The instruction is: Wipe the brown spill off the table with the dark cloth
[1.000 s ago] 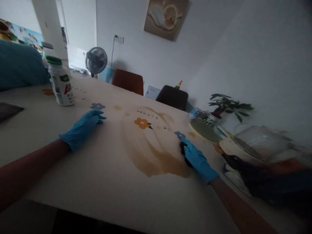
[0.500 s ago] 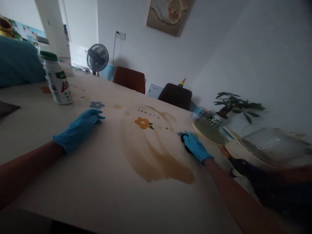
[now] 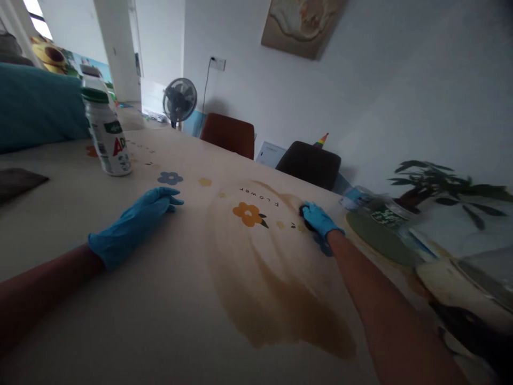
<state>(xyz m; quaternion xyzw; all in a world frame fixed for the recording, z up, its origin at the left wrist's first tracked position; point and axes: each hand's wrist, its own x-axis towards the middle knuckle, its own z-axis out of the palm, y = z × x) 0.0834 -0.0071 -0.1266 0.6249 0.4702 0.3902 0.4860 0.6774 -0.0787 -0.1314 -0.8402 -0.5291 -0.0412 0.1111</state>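
Observation:
My left hand [image 3: 134, 227], in a blue glove, rests on the pale table [image 3: 160, 310] with its fingers stretched out and nothing in them. Farther off on the right, my right hand [image 3: 320, 218], gloved too, is closed over a small black pad [image 3: 306, 218] pressed to the tabletop; most of the pad is hidden under the fingers. Between the hands a brown wet smear [image 3: 292, 299] curves around a printed orange flower [image 3: 247, 214]. It is thickest towards me, and a thin arc of it reaches up near my right hand.
A white bottle with a green cap [image 3: 107, 133] stands at the left, near a dark flat item [image 3: 20, 184]. On the right are a green round mat [image 3: 374, 238], a potted plant [image 3: 393, 209] and a pale container [image 3: 460, 286]. Chairs [image 3: 228, 133] line the far edge.
My right hand has slid the black pad farther away across the table, uncovering a printed blue flower. My left hand stays on the table. The whole view has shifted.

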